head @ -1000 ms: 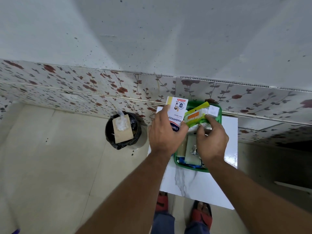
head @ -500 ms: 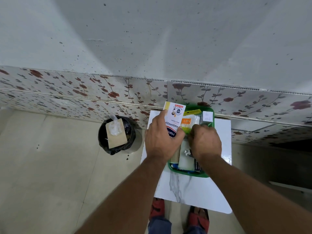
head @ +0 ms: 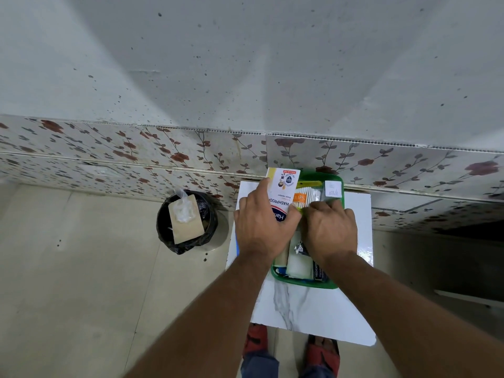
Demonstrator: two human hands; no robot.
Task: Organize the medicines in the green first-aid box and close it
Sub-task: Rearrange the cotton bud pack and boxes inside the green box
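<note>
While both hands work over the green first-aid box [head: 305, 283], it sits open on a white marble-patterned table [head: 313, 312] pushed against the flowered wall tiles [head: 163, 156]. Left hand [head: 263, 230] is clamped on a white plaster carton [head: 283, 190] marked "WASHPROOF", thumb on one side and fingers [head: 263, 186] curled along its left edge, holding it upright at the box's far left corner. Right hand [head: 328, 230] is down flat inside the box, knuckles up, fingertips pressed against a green-and-orange packet of cotton buds [head: 306, 197] that lies in the far part of the box; whether those fingers actually pinch the packet I cannot tell, the hand hides the contact. Just right of the packet, in the far right corner, there's a small white labelled pack [head: 333, 189]. Nearer to us, between the two wrists, a white roll or pouch [head: 298, 264] lies lengthwise, with a crinkled silver foil strip [head: 300, 248] peeking out by the right hand and a dark blue "MEDICATED" pack [head: 317, 271] along the near right side. Over on the left, on the floor, a black-lined bin [head: 188, 222] holds a piece of brown card and a clear plastic wrapper. Below the table's near edge, red sandals [head: 323, 353] show.
</note>
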